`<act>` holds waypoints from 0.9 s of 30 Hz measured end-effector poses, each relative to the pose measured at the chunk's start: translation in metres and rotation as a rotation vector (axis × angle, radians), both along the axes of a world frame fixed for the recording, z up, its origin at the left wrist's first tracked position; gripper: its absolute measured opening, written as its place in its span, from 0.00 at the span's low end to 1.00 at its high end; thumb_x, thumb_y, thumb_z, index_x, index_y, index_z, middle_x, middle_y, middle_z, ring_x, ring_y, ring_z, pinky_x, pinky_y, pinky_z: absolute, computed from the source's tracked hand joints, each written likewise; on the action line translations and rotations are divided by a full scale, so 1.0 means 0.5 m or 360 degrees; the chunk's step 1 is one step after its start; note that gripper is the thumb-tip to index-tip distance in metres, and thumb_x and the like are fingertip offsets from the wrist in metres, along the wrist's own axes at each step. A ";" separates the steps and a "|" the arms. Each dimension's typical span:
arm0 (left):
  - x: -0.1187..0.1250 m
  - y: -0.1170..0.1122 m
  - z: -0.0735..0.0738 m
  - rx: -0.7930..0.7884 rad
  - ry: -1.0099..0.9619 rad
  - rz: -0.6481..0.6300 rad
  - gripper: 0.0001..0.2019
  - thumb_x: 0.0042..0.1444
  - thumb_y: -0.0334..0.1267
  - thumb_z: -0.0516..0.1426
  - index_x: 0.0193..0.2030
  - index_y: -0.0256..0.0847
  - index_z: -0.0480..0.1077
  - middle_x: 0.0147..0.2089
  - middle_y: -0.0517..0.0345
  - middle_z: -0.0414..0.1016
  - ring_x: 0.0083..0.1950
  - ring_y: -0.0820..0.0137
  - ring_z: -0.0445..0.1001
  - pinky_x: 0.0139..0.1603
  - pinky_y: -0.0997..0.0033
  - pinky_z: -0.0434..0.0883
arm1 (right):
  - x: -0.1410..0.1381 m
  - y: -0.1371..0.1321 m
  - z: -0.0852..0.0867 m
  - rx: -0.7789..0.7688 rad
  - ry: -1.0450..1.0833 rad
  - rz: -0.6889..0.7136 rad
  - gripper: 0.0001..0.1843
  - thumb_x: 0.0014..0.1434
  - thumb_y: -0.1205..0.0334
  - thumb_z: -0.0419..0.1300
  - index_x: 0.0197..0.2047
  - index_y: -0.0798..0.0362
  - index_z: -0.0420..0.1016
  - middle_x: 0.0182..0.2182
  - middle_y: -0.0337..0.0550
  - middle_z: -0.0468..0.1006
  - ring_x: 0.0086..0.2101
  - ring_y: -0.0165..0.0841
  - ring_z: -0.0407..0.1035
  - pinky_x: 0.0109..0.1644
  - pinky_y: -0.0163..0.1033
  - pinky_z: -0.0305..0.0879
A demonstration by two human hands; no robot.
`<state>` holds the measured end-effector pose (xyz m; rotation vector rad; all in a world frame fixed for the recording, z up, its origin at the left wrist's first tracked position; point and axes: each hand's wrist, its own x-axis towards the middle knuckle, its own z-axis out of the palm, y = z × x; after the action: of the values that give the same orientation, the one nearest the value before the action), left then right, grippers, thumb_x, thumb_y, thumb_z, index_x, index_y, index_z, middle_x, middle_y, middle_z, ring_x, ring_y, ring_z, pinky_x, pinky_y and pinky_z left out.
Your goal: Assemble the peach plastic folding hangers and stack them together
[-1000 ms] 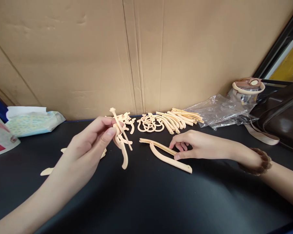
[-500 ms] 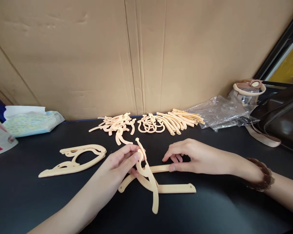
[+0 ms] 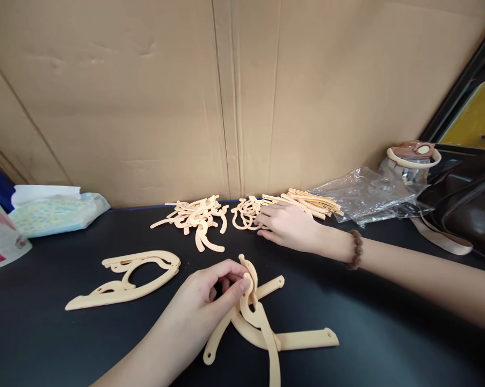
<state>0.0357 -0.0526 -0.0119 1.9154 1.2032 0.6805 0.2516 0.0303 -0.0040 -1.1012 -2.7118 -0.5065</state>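
My left hand pinches the top of a cream, partly joined folding hanger between thumb and fingers. Its curved and straight arms splay out over the black table, and one arm runs off the bottom edge. At the back, my right hand reaches over the hook pieces and the near ends of the straight strips. Its thumb and fingers are apart; whether the fingertips touch a piece I cannot tell. A folded hanger lies to the left of my left hand.
Several curved arm pieces lie heaped at the back middle, before a cardboard wall. A tissue pack is at the left. Clear plastic bags, a lidded bottle and a dark bag occupy the right.
My right hand has left the straight arm at the front and moved back to the piles. My left hand keeps its pinch; the hanger sits lower in view and its arms have shifted.
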 end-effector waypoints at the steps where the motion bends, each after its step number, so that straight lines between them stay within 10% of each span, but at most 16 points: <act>1: -0.001 0.000 -0.001 0.0026 0.0030 -0.0014 0.15 0.58 0.51 0.53 0.32 0.48 0.75 0.26 0.62 0.72 0.26 0.70 0.65 0.23 0.72 0.60 | -0.004 0.009 -0.005 0.0009 -0.0011 0.0017 0.09 0.67 0.64 0.53 0.40 0.57 0.74 0.39 0.50 0.78 0.38 0.38 0.71 0.40 0.41 0.58; 13: -0.020 0.001 -0.032 0.0749 0.0520 0.0005 0.09 0.63 0.48 0.54 0.42 0.50 0.73 0.38 0.62 0.76 0.34 0.69 0.74 0.32 0.71 0.71 | 0.014 -0.073 0.030 0.0070 0.0244 0.0079 0.09 0.65 0.66 0.54 0.34 0.55 0.73 0.30 0.41 0.77 0.30 0.33 0.67 0.41 0.39 0.54; 19: -0.057 0.049 0.002 0.1641 0.1111 -0.0213 0.16 0.67 0.35 0.45 0.52 0.40 0.72 0.48 0.47 0.76 0.50 0.58 0.74 0.47 0.59 0.73 | 0.046 -0.167 0.011 0.0072 0.0342 0.0211 0.13 0.65 0.68 0.52 0.30 0.55 0.72 0.25 0.37 0.72 0.26 0.31 0.61 0.37 0.39 0.54; 27: -0.105 0.174 0.002 0.1468 0.1491 -0.0388 0.19 0.66 0.30 0.47 0.60 0.41 0.68 0.64 0.44 0.67 0.67 0.53 0.61 0.63 0.49 0.64 | 0.072 -0.180 -0.014 -0.0188 0.0258 0.0367 0.12 0.67 0.67 0.53 0.33 0.55 0.73 0.27 0.37 0.72 0.29 0.31 0.62 0.37 0.39 0.53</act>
<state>-0.0167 0.0342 -0.0109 3.3206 1.2133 0.1509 0.2878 -0.0599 -0.0108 -0.8005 -2.7048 -0.2137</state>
